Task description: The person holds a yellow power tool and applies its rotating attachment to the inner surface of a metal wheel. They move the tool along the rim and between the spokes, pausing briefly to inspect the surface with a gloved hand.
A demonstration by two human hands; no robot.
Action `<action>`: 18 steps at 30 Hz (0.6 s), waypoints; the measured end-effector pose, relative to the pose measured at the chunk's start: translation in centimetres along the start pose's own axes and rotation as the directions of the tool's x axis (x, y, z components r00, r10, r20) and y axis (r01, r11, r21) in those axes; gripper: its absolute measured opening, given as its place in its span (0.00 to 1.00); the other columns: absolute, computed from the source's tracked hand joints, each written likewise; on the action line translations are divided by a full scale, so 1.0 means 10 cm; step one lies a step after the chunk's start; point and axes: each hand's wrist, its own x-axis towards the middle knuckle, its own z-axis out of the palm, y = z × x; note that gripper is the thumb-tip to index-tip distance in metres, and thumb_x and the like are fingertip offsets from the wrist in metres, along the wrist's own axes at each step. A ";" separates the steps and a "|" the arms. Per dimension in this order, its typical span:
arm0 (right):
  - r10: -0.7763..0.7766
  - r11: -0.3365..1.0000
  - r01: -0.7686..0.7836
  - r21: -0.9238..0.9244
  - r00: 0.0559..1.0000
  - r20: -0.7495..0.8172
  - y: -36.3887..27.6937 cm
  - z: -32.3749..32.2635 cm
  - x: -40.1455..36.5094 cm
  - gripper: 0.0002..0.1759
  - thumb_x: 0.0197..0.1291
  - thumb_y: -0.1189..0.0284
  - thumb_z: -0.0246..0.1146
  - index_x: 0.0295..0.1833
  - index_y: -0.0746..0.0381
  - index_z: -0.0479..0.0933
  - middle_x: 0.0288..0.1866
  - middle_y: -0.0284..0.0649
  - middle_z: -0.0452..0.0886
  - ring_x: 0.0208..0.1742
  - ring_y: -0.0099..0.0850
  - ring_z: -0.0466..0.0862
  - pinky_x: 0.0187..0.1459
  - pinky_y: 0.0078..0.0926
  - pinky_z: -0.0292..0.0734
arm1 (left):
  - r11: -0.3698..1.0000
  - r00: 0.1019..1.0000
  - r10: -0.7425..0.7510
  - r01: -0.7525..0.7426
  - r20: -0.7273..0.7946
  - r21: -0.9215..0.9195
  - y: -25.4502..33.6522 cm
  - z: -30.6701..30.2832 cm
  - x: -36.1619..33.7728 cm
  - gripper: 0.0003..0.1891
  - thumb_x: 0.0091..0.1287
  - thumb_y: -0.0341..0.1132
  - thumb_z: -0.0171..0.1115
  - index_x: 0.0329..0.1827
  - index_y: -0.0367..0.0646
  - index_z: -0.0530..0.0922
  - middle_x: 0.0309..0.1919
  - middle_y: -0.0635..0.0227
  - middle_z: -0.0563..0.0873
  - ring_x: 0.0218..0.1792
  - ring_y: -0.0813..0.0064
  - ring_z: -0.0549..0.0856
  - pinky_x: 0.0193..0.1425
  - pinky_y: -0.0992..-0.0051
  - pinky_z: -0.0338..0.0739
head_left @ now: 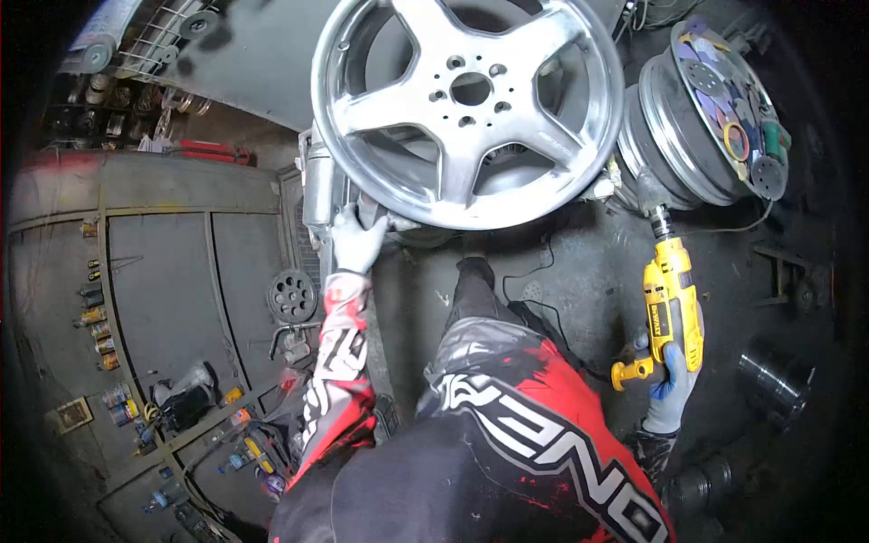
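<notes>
A silver five-spoke wheel rim (463, 154) lies face up at the top centre. My left hand (359, 237), in a light glove, is at the rim's lower left edge, beside a metal cylinder (319, 185); its fingers are bent around something I cannot make out. On the right, my right hand (672, 385), in a grey and blue glove, grips a yellow power drill (674, 303). The drill points up, away from me, and its chuck carries a worn greyish attachment (650, 192) near the rim's right side.
Stacked rims (665, 136) at the right bear a tray of coloured sanding discs (724, 100). A black cable (529, 274) runs over the floor. Further right stands a shiny metal cylinder (774, 380). Left are a perforated disc (292, 296) and shelving with bottles (104, 344).
</notes>
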 end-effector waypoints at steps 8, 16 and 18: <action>0.018 0.994 -0.032 -0.109 0.992 -0.126 0.03 -0.25 -0.59 0.37 0.65 0.70 0.63 0.79 0.64 0.65 0.53 0.44 0.82 0.33 0.28 0.83 0.36 0.25 0.82 | 0.962 0.952 -0.189 0.130 0.243 0.241 0.00 0.13 0.27 0.46 0.56 0.62 0.71 0.67 0.31 0.74 0.65 0.42 0.79 0.68 0.48 0.78 0.72 0.54 0.73; -0.004 0.989 -0.048 -0.137 0.936 -0.353 0.33 -0.04 -1.51 0.37 0.60 0.70 0.70 0.76 0.64 0.69 0.56 0.42 0.84 0.31 0.22 0.81 0.32 0.20 0.79 | 0.162 0.929 -0.062 0.371 0.365 -0.915 -0.34 -0.09 -0.95 0.16 0.71 0.35 0.67 0.56 0.34 0.80 0.33 0.65 0.86 0.27 0.69 0.83 0.35 0.70 0.77; 0.010 0.995 -0.045 -0.092 0.937 -0.348 0.45 0.12 -1.71 0.37 0.61 0.70 0.68 0.76 0.65 0.68 0.53 0.44 0.85 0.28 0.25 0.83 0.31 0.23 0.81 | -0.055 0.848 0.152 0.520 0.508 -0.852 -0.24 -0.12 -1.32 0.18 0.70 0.32 0.68 0.61 0.37 0.78 0.43 0.65 0.88 0.36 0.72 0.87 0.43 0.71 0.83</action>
